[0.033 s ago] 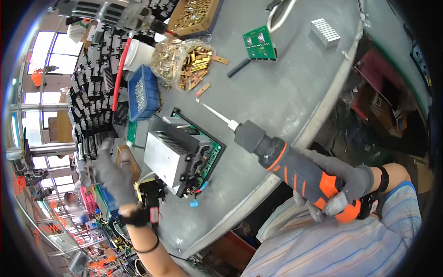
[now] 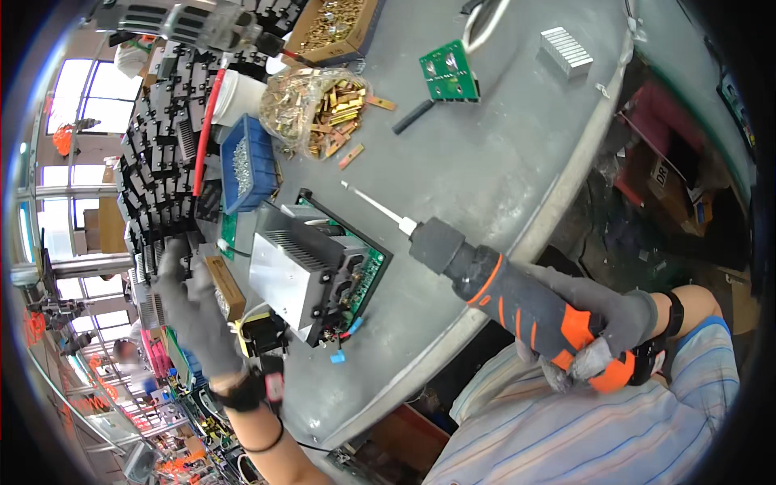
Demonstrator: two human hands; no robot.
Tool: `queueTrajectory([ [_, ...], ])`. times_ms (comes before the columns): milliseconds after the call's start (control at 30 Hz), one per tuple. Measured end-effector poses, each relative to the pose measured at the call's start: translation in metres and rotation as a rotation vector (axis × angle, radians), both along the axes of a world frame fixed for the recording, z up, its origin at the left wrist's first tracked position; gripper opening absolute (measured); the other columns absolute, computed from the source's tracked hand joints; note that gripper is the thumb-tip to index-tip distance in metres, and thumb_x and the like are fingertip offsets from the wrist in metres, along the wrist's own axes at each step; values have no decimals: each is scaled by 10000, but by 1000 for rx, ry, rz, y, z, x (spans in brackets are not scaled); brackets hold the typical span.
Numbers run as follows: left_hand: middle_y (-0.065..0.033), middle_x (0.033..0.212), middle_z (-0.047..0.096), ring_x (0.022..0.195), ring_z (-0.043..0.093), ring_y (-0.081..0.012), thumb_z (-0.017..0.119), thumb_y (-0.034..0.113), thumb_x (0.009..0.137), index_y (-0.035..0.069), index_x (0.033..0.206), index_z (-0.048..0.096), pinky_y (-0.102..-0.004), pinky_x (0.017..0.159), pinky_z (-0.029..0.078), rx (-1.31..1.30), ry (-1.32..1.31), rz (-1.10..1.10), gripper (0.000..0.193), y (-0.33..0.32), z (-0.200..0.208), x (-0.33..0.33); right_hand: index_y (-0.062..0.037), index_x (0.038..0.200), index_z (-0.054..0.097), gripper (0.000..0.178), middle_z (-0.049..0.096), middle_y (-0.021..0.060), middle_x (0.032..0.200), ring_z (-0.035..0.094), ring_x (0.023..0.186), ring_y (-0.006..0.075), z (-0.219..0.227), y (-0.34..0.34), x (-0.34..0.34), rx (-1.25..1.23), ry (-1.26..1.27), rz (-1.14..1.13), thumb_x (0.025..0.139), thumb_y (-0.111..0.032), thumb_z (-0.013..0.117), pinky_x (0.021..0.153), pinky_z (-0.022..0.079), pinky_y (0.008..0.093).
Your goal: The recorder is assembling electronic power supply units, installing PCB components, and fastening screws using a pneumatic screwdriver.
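My right hand (image 2: 602,323), in a grey glove, is wrapped round a black-and-orange cordless screwdriver (image 2: 521,299). Its long thin bit points up and left over the table, touching nothing. My left hand (image 2: 194,315), gloved as well, is at the left with fingers stretched out, beside a small cardboard box (image 2: 224,288) holding small parts. Nothing shows in its fingers, though their tips blend with the dark parts behind. Between the hands stands a green circuit board assembly (image 2: 368,279) carrying a silver finned heat sink (image 2: 283,275). A yellow-and-black coil (image 2: 263,333) lies beside it.
Beyond the assembly stand a blue bin (image 2: 263,166) of screws and a plastic bag (image 2: 291,113) of brass-coloured strips. A green board (image 2: 449,74) with a white cable and a finned metal block (image 2: 566,52) lie farther back. Many black heat sinks (image 2: 166,137) crowd the left.
My left hand has shifted slightly, and more of the small cardboard box shows beside it. The screwdriver stays in my right hand, almost unmoved. The whole view has shifted a little.
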State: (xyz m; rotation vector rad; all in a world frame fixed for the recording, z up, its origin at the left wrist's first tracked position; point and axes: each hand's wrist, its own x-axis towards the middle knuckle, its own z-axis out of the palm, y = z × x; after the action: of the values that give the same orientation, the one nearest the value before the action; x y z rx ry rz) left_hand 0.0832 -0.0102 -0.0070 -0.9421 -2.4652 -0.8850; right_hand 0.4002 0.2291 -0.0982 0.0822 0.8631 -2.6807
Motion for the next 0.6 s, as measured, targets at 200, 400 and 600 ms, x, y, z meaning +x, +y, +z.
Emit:
queueTrajectory([
  [200,-223,1364,331,1267,353,-359,804,449,588,57,1402,316,-448,1048,296,-549,-136,-324,1027,27,-16,55,-69,1460,6,982,504,77,1007,540,847,127,-10,-15,20,-37,2,82,729,-85,662,721,479,287],
  [400,-213,1305,387,1180,455,-312,802,404,631,40,1382,344,-430,965,408,-363,-180,-476,951,20,-29,46,-51,1450,2,988,459,70,1065,511,872,128,-16,-36,24,38,153,12,720,-142,662,758,462,292],
  [600,-174,1220,464,1118,493,-301,788,477,619,9,1352,379,-419,937,414,-214,-244,-368,961,18,-37,52,-53,1444,45,954,463,73,995,510,833,139,-17,-49,15,-63,64,87,694,-82,634,731,473,305],
])
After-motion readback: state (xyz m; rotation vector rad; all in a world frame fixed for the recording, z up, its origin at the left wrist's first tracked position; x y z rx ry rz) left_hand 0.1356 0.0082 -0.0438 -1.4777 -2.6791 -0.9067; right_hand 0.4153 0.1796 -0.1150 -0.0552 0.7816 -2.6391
